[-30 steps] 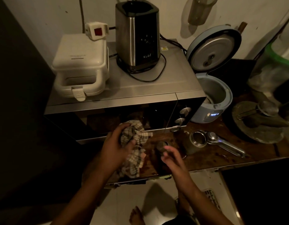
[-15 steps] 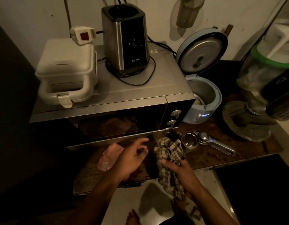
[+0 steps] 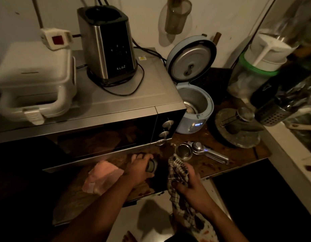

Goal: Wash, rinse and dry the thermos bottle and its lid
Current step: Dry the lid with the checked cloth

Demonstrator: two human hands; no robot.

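Dim wooden surface (image 3: 238, 159) is carrying the microwave (image 3: 91, 123); before it our left hand (image 3: 139, 167) is closing its grip around the dark bottle (image 3: 152, 165); our right hand (image 3: 188, 182) is pinching the checked cloth (image 3: 177, 173).

The brown wooden counter (image 3: 242, 159) carries a microwave (image 3: 98, 130), blue rice cooker (image 3: 194, 109), pink cloth (image 3: 102, 177) near its front edge, and metal squeezer (image 3: 203, 151).
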